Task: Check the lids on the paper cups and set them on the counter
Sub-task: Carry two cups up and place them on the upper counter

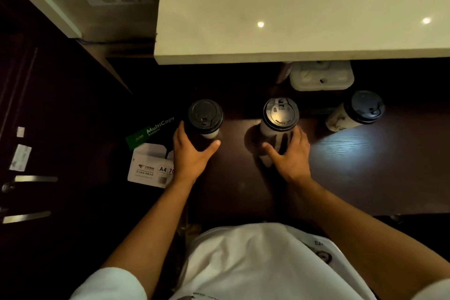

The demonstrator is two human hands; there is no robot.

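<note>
Three paper cups with black lids stand on a dark wooden desk [365, 161]. My left hand [192, 151] grips the left cup [205, 117] around its body, thumb on the right side. My right hand [289, 153] wraps the middle cup [280, 117] low on its side, thumb to the left. The third cup [358, 111] stands untouched at the right, leaning in the wide view. A pale counter [292, 7] runs above and behind the cups.
A white lidded container [321, 77] sits under the counter's edge behind the cups. A box of A4 copy paper [151, 153] lies left of the desk. Dark cabinet doors with metal handles [34, 179] fill the left side.
</note>
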